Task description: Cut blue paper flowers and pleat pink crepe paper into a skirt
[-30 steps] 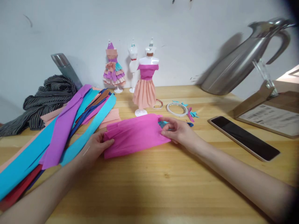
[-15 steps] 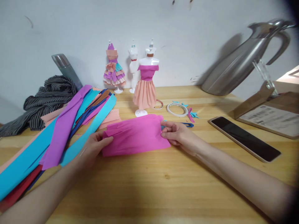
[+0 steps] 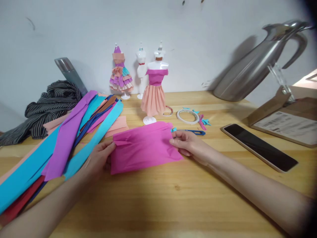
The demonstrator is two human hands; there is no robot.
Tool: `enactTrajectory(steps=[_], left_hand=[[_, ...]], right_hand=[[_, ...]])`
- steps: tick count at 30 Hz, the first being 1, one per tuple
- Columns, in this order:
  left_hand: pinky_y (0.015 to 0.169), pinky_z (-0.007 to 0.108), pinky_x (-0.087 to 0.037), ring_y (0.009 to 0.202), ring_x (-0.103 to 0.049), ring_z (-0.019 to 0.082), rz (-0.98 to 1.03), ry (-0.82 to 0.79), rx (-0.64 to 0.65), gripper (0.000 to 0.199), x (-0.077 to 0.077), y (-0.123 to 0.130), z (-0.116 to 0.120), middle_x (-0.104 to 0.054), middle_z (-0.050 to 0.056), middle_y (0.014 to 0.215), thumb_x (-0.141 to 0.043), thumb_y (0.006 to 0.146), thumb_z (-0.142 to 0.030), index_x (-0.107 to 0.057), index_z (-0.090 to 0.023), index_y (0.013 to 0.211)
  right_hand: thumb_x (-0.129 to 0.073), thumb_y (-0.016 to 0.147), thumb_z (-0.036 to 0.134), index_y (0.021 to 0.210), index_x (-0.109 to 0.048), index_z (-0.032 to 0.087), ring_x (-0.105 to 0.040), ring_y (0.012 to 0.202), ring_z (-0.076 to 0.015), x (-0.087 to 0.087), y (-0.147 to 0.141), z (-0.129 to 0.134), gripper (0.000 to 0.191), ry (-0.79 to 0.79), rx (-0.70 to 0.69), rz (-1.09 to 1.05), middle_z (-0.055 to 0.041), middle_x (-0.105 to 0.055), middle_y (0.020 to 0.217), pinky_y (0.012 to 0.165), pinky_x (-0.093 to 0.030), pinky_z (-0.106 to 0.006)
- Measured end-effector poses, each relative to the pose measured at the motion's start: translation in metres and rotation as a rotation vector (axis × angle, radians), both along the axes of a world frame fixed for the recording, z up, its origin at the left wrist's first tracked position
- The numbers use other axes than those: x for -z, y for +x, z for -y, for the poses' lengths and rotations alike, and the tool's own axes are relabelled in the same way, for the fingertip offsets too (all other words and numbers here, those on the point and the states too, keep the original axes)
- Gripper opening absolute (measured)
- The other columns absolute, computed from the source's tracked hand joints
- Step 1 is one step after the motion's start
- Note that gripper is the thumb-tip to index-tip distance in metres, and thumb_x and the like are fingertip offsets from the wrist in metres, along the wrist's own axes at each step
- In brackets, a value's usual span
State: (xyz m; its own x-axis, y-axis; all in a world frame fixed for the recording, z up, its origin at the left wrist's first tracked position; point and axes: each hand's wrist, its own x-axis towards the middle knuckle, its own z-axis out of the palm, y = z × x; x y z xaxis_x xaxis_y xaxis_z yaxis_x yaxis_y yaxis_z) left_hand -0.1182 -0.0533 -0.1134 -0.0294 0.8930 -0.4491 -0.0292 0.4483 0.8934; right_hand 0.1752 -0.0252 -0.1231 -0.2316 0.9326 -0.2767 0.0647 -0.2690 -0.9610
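Note:
A wrinkled sheet of magenta crepe paper (image 3: 146, 148) is stretched between both hands above the wooden table. My left hand (image 3: 102, 153) pinches its left edge between thumb and fingers. Its right edge is gripped by my right hand (image 3: 183, 142). Behind the sheet stands a small white mannequin in a magenta top and pleated peach skirt (image 3: 153, 99). A blue-handled tool (image 3: 196, 132) lies just beyond my right hand, partly hidden by it.
Crepe strips (image 3: 61, 145) and a striped cloth (image 3: 54, 102) lie left. Two more mannequins, one in a ruffled dress (image 3: 121, 79), stand behind. Rightward are a tape roll (image 3: 178, 116), paper scraps (image 3: 202, 122), phone (image 3: 260, 147), cardboard box (image 3: 284, 122) and metal jug (image 3: 250, 62).
The sheet's lower left part has dropped slightly toward me and shows more creases. My left hand has shifted slightly left at its fingertips, still pinching the edge. My right hand has barely moved.

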Motion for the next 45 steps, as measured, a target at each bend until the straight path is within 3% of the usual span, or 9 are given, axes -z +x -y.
enactTrajectory(steps=[6, 12, 18, 21, 24, 28, 35, 41, 45], left_hand=[[0.034, 0.015, -0.024, 0.035, -0.041, 0.007, -0.055, 0.026, -0.034, 0.036, 0.000, 0.000, -0.003, -0.044, -0.009, 0.048, -0.070, 0.070, -0.046, -0.064, -0.020, 0.093], [0.039, 0.018, -0.030, 0.043, -0.041, 0.007, -0.057, 0.137, -0.018, 0.044, 0.002, 0.000, 0.000, -0.049, -0.007, 0.058, -0.069, 0.073, -0.052, -0.067, -0.020, 0.103], [0.044, 0.021, -0.031, 0.048, -0.043, 0.009, -0.063, 0.197, 0.079, 0.035, 0.004, -0.004, 0.002, -0.052, -0.005, 0.060, -0.067, 0.077, -0.053, -0.064, -0.018, 0.081], [0.044, 0.020, -0.030, 0.048, -0.043, 0.010, -0.056, 0.176, 0.078, 0.032, 0.002, -0.002, 0.002, -0.051, -0.005, 0.059, -0.069, 0.075, -0.050, -0.061, -0.019, 0.076], [0.044, 0.019, -0.032, 0.050, -0.047, 0.011, -0.038, 0.130, 0.057, 0.030, -0.003, 0.003, 0.003, -0.057, -0.003, 0.061, -0.077, 0.065, -0.042, -0.063, -0.018, 0.077], [0.041, 0.018, -0.031, 0.046, -0.047, 0.010, 0.014, 0.061, 0.030, 0.033, -0.005, 0.007, 0.003, -0.060, -0.003, 0.060, -0.078, 0.062, -0.038, -0.068, -0.017, 0.086], [0.042, 0.020, -0.038, 0.045, -0.050, 0.011, 0.084, 0.005, -0.088, 0.025, 0.003, 0.001, -0.001, -0.054, -0.004, 0.055, -0.072, 0.070, -0.037, -0.064, -0.017, 0.080], [0.047, 0.021, -0.039, 0.052, -0.053, 0.012, 0.135, 0.052, 0.008, 0.030, 0.005, 0.001, 0.000, -0.058, -0.003, 0.060, -0.075, 0.071, -0.042, -0.067, -0.017, 0.087], [0.046, 0.020, -0.036, 0.051, -0.051, 0.011, 0.077, 0.148, 0.011, 0.029, 0.004, 0.002, -0.001, -0.057, -0.003, 0.058, -0.075, 0.071, -0.044, -0.066, -0.017, 0.076]], right_hand=[[-0.078, 0.062, 0.036, 0.061, -0.051, 0.019, -0.031, 0.037, -0.0048, 0.001, -0.001, 0.001, 0.032, 0.108, 0.018, 0.070, 0.0079, -0.044, 0.041, 0.039, -0.016, -0.021], [-0.073, 0.063, 0.030, 0.063, -0.052, 0.019, -0.047, 0.050, -0.0094, -0.001, -0.001, 0.003, 0.024, 0.117, 0.211, -0.170, 0.0039, -0.053, 0.057, 0.048, -0.036, -0.023], [-0.076, 0.064, 0.034, 0.077, -0.060, 0.021, -0.060, 0.062, -0.0174, 0.000, -0.005, 0.004, 0.023, 0.026, 0.219, -0.276, -0.0022, -0.067, 0.071, 0.059, -0.047, -0.029], [-0.079, 0.065, 0.037, 0.083, -0.064, 0.021, -0.064, 0.065, -0.0180, 0.001, -0.007, 0.005, 0.029, -0.010, 0.124, -0.293, -0.0033, -0.071, 0.075, 0.065, -0.050, -0.030], [-0.083, 0.062, 0.036, 0.083, -0.067, 0.019, -0.066, 0.065, -0.0176, 0.005, -0.006, 0.006, 0.031, -0.021, -0.013, -0.281, -0.0029, -0.072, 0.075, 0.070, -0.051, -0.032], [-0.083, 0.062, 0.036, 0.078, -0.069, 0.018, -0.065, 0.066, -0.0165, 0.012, -0.004, 0.006, 0.027, 0.029, -0.074, -0.231, -0.0014, -0.071, 0.072, 0.071, -0.051, -0.031], [-0.086, 0.056, 0.032, 0.063, -0.067, 0.016, -0.051, 0.053, -0.0096, 0.011, -0.002, 0.002, 0.026, 0.107, -0.007, -0.076, 0.0015, -0.063, 0.063, 0.052, -0.039, -0.023], [-0.083, 0.062, 0.043, 0.074, -0.071, 0.018, -0.063, 0.059, -0.0147, 0.010, -0.004, 0.004, 0.031, -0.042, -0.040, -0.223, -0.0019, -0.070, 0.066, 0.061, -0.049, -0.028], [-0.084, 0.061, 0.043, 0.073, -0.072, 0.017, -0.064, 0.057, -0.0154, 0.012, -0.003, 0.003, 0.030, -0.059, 0.026, -0.239, -0.0034, -0.072, 0.067, 0.060, -0.052, -0.029]])
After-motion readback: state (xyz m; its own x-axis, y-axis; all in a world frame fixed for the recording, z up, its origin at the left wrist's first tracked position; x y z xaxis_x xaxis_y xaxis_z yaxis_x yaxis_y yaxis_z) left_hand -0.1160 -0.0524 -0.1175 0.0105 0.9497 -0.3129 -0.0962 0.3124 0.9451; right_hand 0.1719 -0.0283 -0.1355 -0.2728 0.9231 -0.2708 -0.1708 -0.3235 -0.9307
